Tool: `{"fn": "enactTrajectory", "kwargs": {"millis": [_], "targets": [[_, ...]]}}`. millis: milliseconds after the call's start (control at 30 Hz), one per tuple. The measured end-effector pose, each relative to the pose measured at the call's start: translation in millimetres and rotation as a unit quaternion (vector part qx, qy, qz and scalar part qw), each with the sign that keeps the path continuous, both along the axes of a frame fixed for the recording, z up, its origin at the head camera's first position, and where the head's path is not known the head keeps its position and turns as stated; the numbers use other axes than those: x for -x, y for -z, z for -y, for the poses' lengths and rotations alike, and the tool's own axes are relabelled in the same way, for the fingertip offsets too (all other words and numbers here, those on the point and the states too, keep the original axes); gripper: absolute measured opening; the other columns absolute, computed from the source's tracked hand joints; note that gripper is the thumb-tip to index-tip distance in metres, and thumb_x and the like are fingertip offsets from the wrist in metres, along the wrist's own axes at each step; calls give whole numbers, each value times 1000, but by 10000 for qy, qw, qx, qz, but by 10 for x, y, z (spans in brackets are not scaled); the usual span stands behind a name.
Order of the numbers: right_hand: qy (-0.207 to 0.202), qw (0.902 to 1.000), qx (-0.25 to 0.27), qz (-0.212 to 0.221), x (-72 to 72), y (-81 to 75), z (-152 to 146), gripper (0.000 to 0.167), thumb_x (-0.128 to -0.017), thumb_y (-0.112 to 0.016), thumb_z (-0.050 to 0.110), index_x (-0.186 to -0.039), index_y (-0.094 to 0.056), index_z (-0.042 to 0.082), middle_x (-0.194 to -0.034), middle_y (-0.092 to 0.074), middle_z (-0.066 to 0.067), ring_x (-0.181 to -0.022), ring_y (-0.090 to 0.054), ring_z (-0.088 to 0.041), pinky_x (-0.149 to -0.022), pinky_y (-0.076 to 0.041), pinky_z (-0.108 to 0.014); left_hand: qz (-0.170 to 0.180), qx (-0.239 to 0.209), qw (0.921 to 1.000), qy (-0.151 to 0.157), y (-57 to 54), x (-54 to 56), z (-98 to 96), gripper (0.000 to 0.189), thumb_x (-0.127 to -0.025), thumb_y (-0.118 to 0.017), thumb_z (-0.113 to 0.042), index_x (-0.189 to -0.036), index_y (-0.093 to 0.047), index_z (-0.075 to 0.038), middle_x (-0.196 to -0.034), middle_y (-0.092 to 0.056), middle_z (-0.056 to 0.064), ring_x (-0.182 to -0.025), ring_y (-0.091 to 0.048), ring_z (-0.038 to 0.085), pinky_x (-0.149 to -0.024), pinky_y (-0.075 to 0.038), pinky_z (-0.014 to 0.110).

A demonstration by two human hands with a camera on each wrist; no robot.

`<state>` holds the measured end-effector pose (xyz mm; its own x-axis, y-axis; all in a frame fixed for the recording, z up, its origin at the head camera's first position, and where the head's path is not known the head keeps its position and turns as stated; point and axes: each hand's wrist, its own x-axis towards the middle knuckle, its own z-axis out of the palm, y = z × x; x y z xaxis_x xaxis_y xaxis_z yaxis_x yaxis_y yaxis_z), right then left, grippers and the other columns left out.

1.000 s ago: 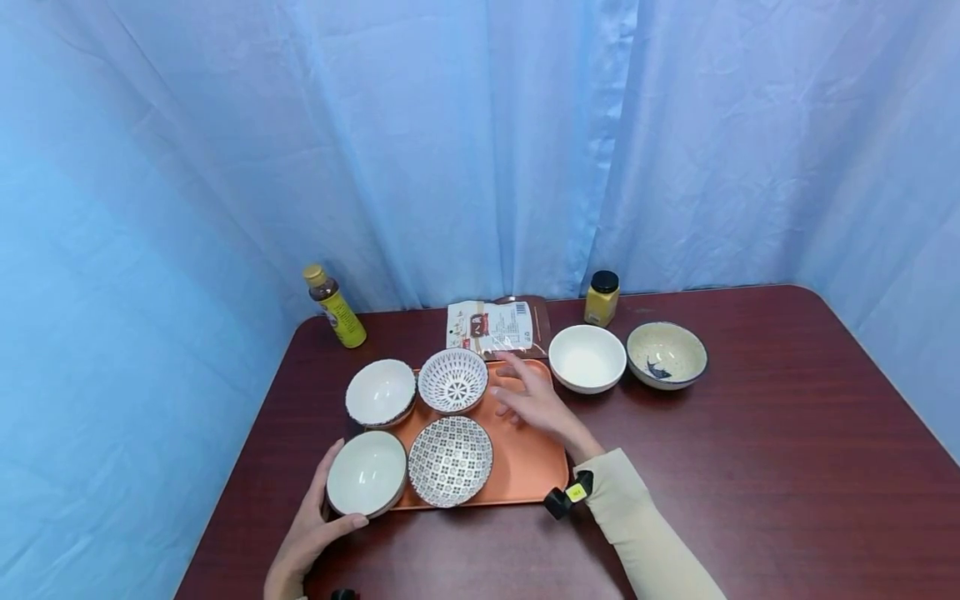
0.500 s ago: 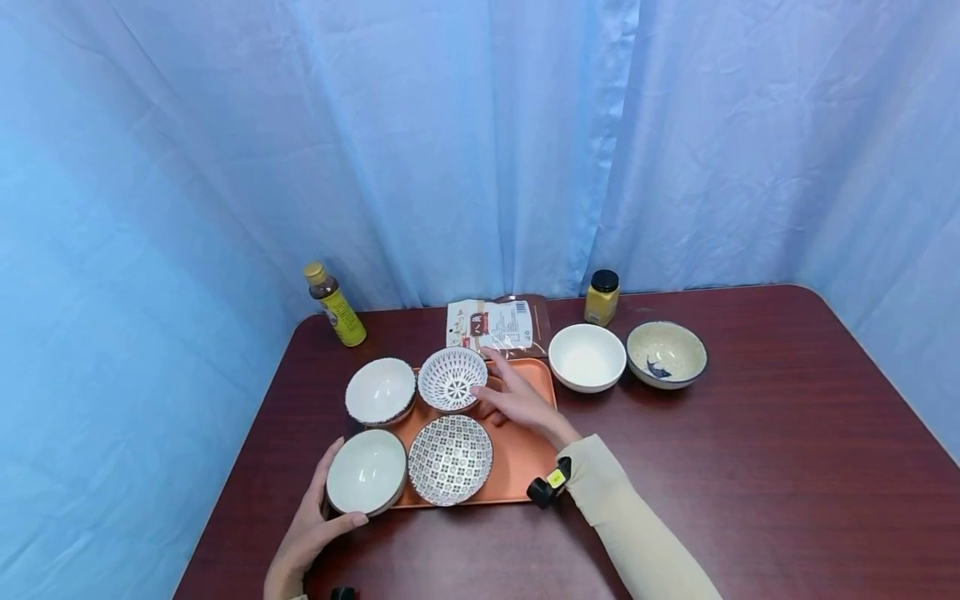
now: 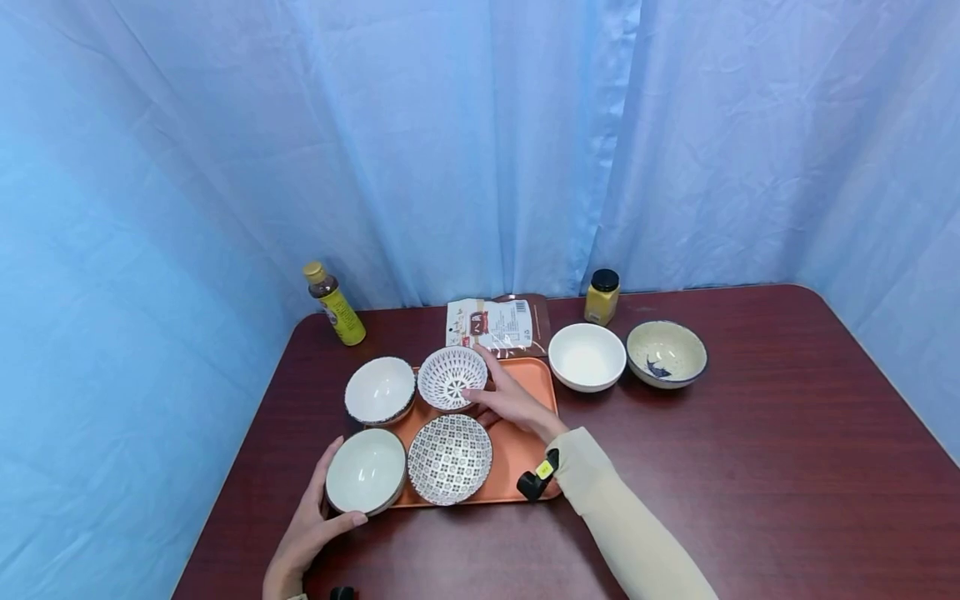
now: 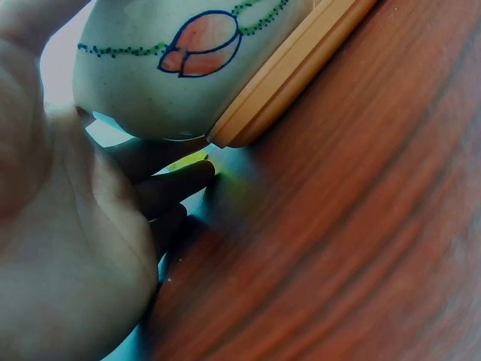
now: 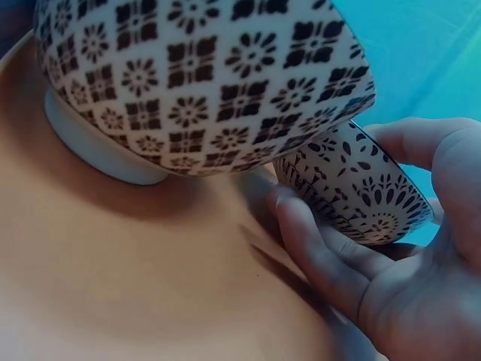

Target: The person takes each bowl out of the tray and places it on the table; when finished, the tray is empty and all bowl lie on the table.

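My left hand (image 3: 303,533) holds a pale bowl (image 3: 366,471) at the tray's front left corner, thumb on the near rim and fingers round its left side. Up close in the left wrist view, a pink bud and green line decorate the bowl's outside (image 4: 131,94). My right hand (image 3: 513,404) grips the right edge of a small patterned bowl (image 3: 442,382), its thumb over the inside and other fingers outside. A larger bowl with a dark floral check (image 3: 450,458) stands just in front of it; its foot rests on the orange tray (image 3: 528,467).
A white bowl with a dark rim (image 3: 380,390) occupies the tray's back left. Behind lie a food pouch (image 3: 491,325) and a yellow-labelled bottle (image 3: 341,312). To the right are a white bowl (image 3: 587,357), a speckled bowl (image 3: 667,350) and a black-lidded jar (image 3: 602,297).
My right hand has moved left across the tray to the small patterned bowl and taken hold of its right edge. The left hand has stayed on the pale bowl.
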<state>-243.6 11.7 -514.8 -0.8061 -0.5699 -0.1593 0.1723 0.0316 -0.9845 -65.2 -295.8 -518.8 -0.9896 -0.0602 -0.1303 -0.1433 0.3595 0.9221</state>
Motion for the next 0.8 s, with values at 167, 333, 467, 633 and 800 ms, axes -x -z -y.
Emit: {"fn": "enactTrajectory", "kwargs": {"millis": [167,333,467,633,800], "targets": [[140,9998,132,80,8,7,21,82,-101,-54,6,-162,-6,30,-138,-49,-32,-69,-68,-17,-60,-57,-31,31,47,10000,-17,-8,-9,-3,105,-79,-78,-7,-162,-16,-23,-160,-30,4,-123,-36,-15,-98,-33,15],[363,9989,271,153,4,-2,39,79,-100,-51,1,-163,-10,28,-148,-41,-28,-69,-67,-17,-64,-57,-30,5,8,10000,-19,-11,-7,-6,106,-78,-78,-6,-162,-16,-24,-160,-29,4,-125,-35,-14,-98,-32,13],[611,9974,317,233,-26,-29,44,80,-99,-50,-1,-162,-13,29,-153,-38,-26,-70,-68,-18,-66,-58,-32,4,-23,10000,-7,-10,-4,-6,106,-78,-78,-7,-162,-16,-24,-161,-28,4,-125,-34,-15,-98,-31,12],[839,9955,359,245,-58,-57,29,80,-98,-50,-3,-162,-15,27,-155,-36,-28,-69,-69,-19,-67,-59,-35,30,11,10000,-17,-8,-10,-1,106,-78,-79,-7,-162,-16,-24,-162,-27,4,-125,-34,-15,-99,-32,16],[1090,9924,529,231,-87,-126,-19,81,-95,-50,-6,-162,-15,23,-155,-33,-30,-68,-69,-19,-66,-60,-34,15,-5,10000,-25,-2,-11,-3,107,-78,-79,-6,-162,-16,-24,-162,-28,4,-125,-34,-15,-100,-31,16]]}}
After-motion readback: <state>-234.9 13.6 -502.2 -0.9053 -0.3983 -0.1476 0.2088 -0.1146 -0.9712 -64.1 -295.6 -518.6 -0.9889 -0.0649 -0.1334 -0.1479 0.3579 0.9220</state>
